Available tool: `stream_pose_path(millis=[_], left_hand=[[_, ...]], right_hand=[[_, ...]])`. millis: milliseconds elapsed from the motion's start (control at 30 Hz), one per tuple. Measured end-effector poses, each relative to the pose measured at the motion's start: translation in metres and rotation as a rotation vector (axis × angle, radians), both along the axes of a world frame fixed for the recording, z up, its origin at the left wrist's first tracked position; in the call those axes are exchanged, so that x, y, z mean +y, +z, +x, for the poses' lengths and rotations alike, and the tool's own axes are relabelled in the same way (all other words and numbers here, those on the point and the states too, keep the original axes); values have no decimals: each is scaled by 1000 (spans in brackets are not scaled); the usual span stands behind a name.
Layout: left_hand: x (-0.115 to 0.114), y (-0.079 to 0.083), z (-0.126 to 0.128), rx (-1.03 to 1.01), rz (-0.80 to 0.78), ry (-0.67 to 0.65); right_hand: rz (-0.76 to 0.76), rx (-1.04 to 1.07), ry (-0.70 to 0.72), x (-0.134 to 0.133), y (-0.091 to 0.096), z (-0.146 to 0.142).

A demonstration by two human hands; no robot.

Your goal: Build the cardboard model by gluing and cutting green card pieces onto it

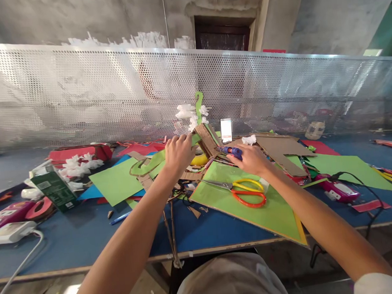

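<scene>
Near the middle of the table my left hand (179, 153) is closed on the left side of a cardboard piece (206, 140) with green paper on it. The piece is tilted, and a curled green paper strip (199, 105) with white tufts (185, 111) rises behind it. My right hand (251, 159) grips a blue glue gun (231, 152), whose tip points left at the cardboard's lower right side; whether it touches I cannot tell. Below the hands, scissors (249, 192) with a yellow and an orange handle lie on a green sheet (225, 180). A yellow roll (199, 159) sits under the cardboard.
Cardboard sheets (278, 148) and green paper (352, 167) lie to the right, with a pink power strip (340, 189) and its cable. At left stand a dark green box (54, 188) and a tape roll (39, 208). A perforated metal screen (112, 94) borders the table's back.
</scene>
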State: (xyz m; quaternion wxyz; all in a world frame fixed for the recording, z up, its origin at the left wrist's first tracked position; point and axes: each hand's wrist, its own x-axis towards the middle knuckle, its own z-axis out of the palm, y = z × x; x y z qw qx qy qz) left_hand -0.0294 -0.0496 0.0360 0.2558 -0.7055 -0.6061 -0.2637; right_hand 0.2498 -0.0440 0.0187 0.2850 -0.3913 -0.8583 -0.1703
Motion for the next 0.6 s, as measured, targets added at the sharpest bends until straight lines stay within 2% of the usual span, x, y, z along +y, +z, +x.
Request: stream_pose_path(millis=[67, 233, 467, 600], left_hand=[[-1, 1, 0, -8, -2, 4], [-2, 4, -2, -22, -16, 9], [1, 4, -7, -40, -7, 1], [2, 3, -8, -45, -2, 1]], right_hand=[[6, 30, -7, 0, 1, 1], [-41, -50, 4, 1, -1, 1], [-44, 93, 131, -3, 7, 8], [-18, 78, 83, -3, 7, 8]])
